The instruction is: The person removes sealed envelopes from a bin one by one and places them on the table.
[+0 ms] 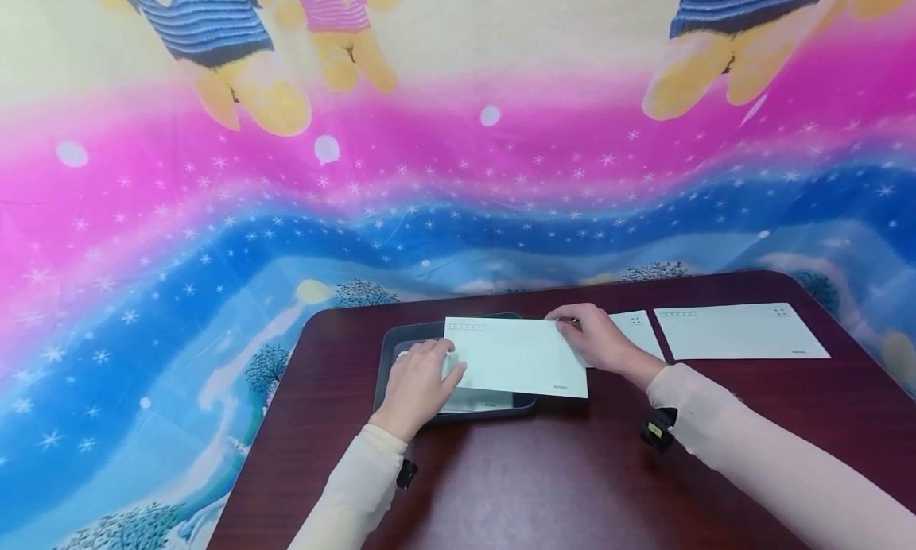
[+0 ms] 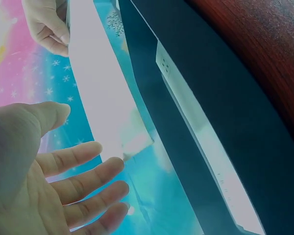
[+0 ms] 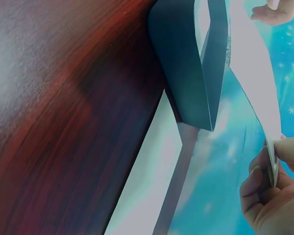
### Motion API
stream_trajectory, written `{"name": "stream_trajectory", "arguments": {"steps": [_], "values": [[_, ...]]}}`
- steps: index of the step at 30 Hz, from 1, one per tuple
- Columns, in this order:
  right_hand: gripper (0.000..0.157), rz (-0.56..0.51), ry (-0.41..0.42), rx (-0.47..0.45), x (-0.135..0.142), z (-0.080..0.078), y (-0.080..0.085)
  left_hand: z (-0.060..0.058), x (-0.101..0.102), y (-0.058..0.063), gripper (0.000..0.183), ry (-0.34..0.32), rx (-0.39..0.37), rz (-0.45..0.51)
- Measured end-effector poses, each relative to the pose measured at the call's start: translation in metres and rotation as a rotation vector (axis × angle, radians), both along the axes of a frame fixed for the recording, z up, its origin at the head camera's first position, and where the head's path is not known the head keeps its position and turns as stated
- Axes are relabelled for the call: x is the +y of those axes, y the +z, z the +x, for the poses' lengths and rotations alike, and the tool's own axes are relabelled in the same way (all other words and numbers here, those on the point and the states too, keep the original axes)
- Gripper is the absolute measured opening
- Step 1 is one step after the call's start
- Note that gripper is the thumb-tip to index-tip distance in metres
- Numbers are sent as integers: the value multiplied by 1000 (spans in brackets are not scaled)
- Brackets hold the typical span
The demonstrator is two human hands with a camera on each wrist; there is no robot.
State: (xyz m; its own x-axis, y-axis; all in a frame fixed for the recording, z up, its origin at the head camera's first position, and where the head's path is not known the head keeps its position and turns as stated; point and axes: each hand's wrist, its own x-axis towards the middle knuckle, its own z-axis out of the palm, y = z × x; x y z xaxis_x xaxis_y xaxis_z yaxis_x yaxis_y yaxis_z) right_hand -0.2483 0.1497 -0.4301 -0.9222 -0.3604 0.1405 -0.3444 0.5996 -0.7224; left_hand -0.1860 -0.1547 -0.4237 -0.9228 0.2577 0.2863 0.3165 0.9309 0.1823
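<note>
A white envelope (image 1: 518,355), printed with small postcode boxes, hangs over a dark grey tray (image 1: 386,367) and past its right side. At the envelope's right end my right hand (image 1: 594,337) pinches it between thumb and fingers; the right wrist view shows this grip by the right hand (image 3: 277,183) too. My left hand (image 1: 421,379) is at the envelope's left end, over the tray. In the left wrist view, the fingers of that left hand (image 2: 68,171) are spread, fingertips right by the envelope's corner. Inside the tray lies another envelope (image 1: 475,400), partly hidden.
To the right, one envelope (image 1: 740,333) lies flat on the dark red-brown table (image 1: 501,478). Beside it, a second envelope (image 1: 637,331) is partly covered by my right hand. A colourful printed cloth (image 1: 458,168) hangs behind the table's back edge.
</note>
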Motion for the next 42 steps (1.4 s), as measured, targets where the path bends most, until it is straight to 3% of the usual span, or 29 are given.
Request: {"name": "stream_trajectory", "arguments": {"steps": [14,26,42], "values": [[28,19,14,-15,31,1,-5,4,3,2,37,-21,4,4],[25,19,53,21,48,6,-8,8,13,1,34,-54,10,2],[27,44,65,-1,74,12,-13,13,31,1,35,-83,-6,-16]]}}
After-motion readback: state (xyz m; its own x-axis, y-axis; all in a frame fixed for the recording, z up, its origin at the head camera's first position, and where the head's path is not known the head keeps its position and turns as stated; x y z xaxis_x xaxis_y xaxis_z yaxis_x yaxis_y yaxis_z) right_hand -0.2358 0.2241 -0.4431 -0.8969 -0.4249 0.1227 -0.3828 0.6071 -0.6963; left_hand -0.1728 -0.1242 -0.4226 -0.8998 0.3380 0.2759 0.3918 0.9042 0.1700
